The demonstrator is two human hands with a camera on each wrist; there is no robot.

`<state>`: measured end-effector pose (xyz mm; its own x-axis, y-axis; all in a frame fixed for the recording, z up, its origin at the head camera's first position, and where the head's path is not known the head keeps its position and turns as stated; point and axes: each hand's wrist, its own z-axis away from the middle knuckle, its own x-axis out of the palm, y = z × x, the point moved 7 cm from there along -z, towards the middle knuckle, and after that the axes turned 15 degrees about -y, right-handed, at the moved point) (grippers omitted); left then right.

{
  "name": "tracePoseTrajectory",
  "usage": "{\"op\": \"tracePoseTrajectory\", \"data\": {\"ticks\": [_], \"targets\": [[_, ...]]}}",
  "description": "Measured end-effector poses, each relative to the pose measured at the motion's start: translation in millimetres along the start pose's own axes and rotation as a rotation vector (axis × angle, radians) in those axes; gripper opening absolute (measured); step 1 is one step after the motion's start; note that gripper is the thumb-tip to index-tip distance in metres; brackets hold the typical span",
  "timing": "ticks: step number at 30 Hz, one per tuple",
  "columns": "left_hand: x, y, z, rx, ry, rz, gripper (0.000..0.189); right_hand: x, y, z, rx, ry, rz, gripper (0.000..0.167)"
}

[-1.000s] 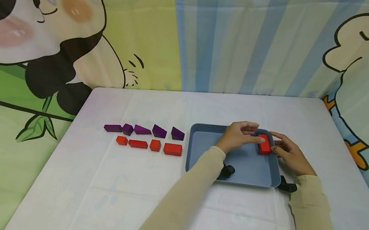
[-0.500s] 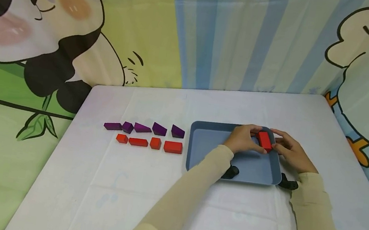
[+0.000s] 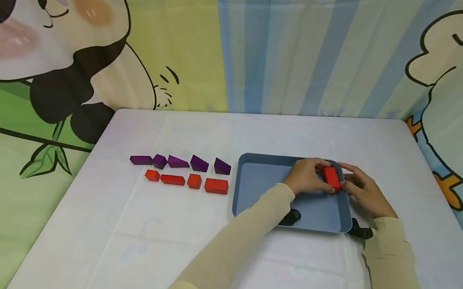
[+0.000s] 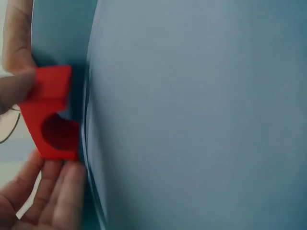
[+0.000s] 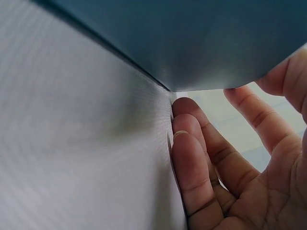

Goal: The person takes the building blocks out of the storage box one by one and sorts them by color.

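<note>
My left hand (image 3: 308, 176) reaches into the blue-grey tray (image 3: 252, 154) and pinches a red block (image 3: 331, 178) by the right wall. In the left wrist view the block (image 4: 36, 127) has a rounded notch, with the thumb at one end and fingertips at the other. Against the tray's far right corner my right hand (image 3: 364, 191) holds on. In the right wrist view its thumb (image 5: 283, 79) lies over the rim and the index fingertip sits at the back corner, while the other fingers curl loosely above the tablecloth. What the thumb tip touches inside is hidden.
Left of the tray, several purple blocks (image 3: 199, 163) form a row. Several red and orange-red blocks (image 3: 216, 186) make another row in front of it. The white-covered table (image 3: 156, 251) meets a cartoon-printed cloth (image 3: 270, 47) at the back. Black wrist devices (image 3: 290, 217) hang below the wrists.
My left hand has moved a little right and its thumb and fingers now close on the red block, which has turned slightly. The right hand stays at the tray's corner.
</note>
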<state>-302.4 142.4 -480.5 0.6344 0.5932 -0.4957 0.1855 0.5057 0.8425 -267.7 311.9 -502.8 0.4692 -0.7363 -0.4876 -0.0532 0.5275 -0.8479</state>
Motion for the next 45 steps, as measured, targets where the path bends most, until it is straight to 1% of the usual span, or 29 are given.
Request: {"op": "tracePoseTrajectory", "data": {"ticks": [4, 8, 11, 14, 18, 23, 29, 32, 35, 40, 45], "targets": [[-5.7, -0.5, 2.2, 0.027, -0.012, 0.084, 0.066, 2, -1, -1.5, 0.006, -0.007, -0.012, 0.058], [-11.6, -0.3, 4.2, 0.033, -0.016, 0.138, 0.063, 3, -2, -1.5, 0.012, -0.01, -0.008, 0.058], [-15.4, 1.8, 6.8, 0.053, -0.025, 0.184, 0.062, 4, -1, -1.3, 0.016, -0.014, -0.011, 0.058], [-19.5, 7.7, 10.9, 0.098, -0.039, 0.223, 0.063, 4, 0, -1.4, 0.027, -0.011, -0.01, 0.059], [-26.1, 18.8, 18.3, 0.154, -0.066, 0.248, 0.064, 2, 0, -0.4, 0.04, -0.01, -0.005, 0.059], [-36.2, 31.0, 29.8, 0.197, -0.106, 0.251, 0.064, -1, 0, 1.3, 0.047, -0.009, -0.001, 0.06], [-52.8, 38.9, 48.1, 0.268, -0.165, 0.252, 0.065, -1, 4, 1.7, 0.062, -0.007, 0.003, 0.06], [-62.1, 40.1, 59.3, 0.299, -0.198, 0.258, 0.065, -1, 6, 1.0, 0.084, -0.012, 0.004, 0.062], [-72.2, 39.3, 72.3, 0.322, -0.218, 0.266, 0.065, -1, 6, 0.0, 0.082, -0.003, 0.018, 0.063], [-89.4, 30.0, 94.9, 0.33, -0.226, 0.284, 0.066, -2, 4, 0.4, 0.04, 0.015, 0.038, 0.063], [-105.5, 10.6, 119.3, 0.308, -0.225, 0.284, 0.066, -1, 2, 2.0, 0.011, 0.009, 0.027, 0.063]]}}
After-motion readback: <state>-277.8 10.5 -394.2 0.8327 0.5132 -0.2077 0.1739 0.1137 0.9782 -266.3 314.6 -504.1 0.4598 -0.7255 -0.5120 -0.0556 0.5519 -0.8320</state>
